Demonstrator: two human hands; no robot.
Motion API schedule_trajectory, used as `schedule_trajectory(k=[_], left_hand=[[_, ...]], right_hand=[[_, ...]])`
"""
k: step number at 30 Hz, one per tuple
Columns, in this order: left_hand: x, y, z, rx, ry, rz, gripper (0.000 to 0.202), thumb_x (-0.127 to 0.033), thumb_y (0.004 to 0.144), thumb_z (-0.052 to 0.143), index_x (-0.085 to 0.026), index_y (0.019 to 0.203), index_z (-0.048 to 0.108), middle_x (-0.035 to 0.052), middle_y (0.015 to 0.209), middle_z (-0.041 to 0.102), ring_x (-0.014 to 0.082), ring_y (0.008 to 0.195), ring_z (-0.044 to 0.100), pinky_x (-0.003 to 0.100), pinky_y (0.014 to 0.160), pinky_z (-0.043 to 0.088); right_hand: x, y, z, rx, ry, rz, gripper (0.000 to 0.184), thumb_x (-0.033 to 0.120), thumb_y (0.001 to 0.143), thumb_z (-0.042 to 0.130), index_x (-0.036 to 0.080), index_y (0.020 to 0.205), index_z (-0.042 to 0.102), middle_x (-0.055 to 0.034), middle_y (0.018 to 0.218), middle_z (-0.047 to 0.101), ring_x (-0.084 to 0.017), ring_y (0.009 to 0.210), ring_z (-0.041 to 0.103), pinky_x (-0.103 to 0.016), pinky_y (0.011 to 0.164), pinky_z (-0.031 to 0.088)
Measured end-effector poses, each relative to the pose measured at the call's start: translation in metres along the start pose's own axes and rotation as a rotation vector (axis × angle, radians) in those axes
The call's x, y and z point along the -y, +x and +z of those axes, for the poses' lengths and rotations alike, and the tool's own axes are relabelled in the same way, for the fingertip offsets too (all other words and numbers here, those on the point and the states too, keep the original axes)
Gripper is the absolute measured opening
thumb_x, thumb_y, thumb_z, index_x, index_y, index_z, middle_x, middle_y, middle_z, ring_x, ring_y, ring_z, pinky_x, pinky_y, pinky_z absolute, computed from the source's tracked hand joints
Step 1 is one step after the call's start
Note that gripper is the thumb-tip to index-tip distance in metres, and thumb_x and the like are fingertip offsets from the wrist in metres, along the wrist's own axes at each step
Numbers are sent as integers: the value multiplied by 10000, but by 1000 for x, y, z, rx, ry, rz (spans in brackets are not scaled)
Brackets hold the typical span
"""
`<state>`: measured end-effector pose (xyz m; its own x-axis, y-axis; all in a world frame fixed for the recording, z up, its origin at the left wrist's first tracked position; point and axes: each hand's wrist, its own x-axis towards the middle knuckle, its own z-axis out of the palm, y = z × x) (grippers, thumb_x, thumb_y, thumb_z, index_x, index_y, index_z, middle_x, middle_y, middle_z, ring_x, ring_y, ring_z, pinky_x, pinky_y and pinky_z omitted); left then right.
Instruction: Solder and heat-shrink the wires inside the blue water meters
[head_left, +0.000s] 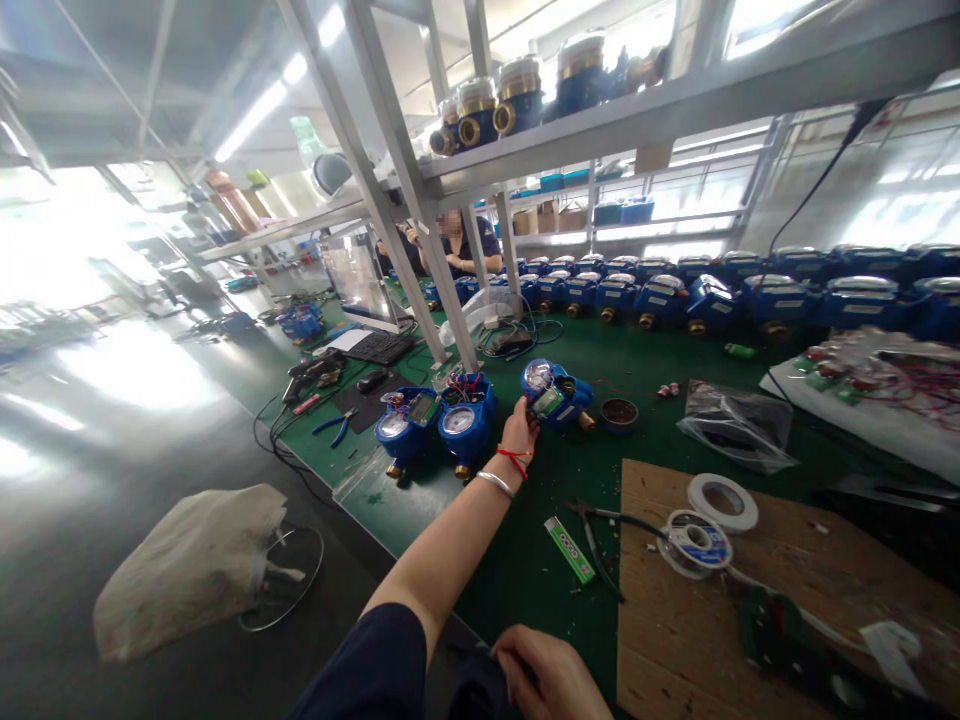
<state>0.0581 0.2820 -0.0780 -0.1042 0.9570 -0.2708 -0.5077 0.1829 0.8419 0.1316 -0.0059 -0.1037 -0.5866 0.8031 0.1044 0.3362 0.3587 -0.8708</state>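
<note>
My left hand [519,430] reaches out over the green table, its fingers closed at the near side of a blue water meter [550,402]. That meter has a round dial, a small green circuit board and a brass end, and sits tilted. Just left of it are two more blue water meters, one with its dial at the front [459,425] and the other beside it [401,430], both with lids up and wires showing. My right hand [553,672] is low at the table's near edge, fingers curled inward; their inner side is hidden.
Cutting pliers [592,530], a green-and-white packet [568,550], a solder spool [697,543] and white tape [722,502] lie nearby, partly on cardboard [652,640]. A small round dish [619,413] stands right of the meter. Metal shelf posts [442,280] rise behind. A person [476,245] sits opposite.
</note>
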Motion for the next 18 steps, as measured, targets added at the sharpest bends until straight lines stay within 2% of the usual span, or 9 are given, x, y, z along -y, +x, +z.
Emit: schedule_trajectory(k=[8, 14, 18], left_hand=[[-3, 14, -7, 87, -75, -134, 355, -461, 830, 615, -137, 975, 597, 88, 849, 622, 170, 768, 616, 312, 786, 503], [-3, 19, -6, 180, -92, -116, 255, -302, 843, 631, -141, 1040, 619, 83, 909, 655, 163, 815, 627, 297, 832, 495], [0, 19, -5, 220, -97, -106, 274, -213, 817, 662, -137, 1075, 604, 78, 928, 664, 150, 802, 630, 282, 809, 504]], right_hand=[[-9, 0, 6, -4, 20, -53, 273, 272, 923, 364, 179, 892, 619, -42, 767, 685, -120, 692, 635, -170, 657, 441], [-10, 0, 9, -7, 14, -1, 243, 266, 915, 398, 190, 880, 625, -35, 792, 697, -120, 721, 651, -162, 653, 433], [-9, 0, 10, -33, 18, 28, 209, 256, 902, 429, 193, 874, 626, -29, 786, 699, -119, 718, 653, -157, 646, 427]])
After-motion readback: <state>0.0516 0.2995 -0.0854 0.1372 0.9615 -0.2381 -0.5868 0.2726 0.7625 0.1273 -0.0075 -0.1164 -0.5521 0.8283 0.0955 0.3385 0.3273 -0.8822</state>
